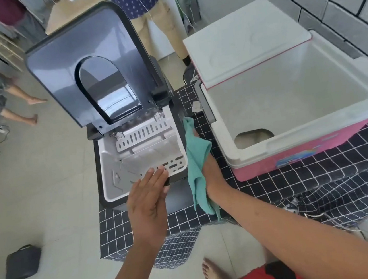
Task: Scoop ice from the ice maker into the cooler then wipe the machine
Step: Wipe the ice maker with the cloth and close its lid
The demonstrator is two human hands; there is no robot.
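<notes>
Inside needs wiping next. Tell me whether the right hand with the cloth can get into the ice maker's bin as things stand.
Probably yes. The lid is up, leaving the bin open from above. The right hand presses the cloth against the ice maker's right side, just beside it. Only the left hand, on the front rim, is near.

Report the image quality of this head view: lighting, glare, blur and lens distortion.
Head view: even, soft daylight, with only faint shadows; pale reflections glare on the glossy grey raised lid of the ice maker; wide-angle lens bends the grey brick wall and checked black tablecloth near the edges; slight softness on the teal cloth in the right hand and on the left hand.
</notes>
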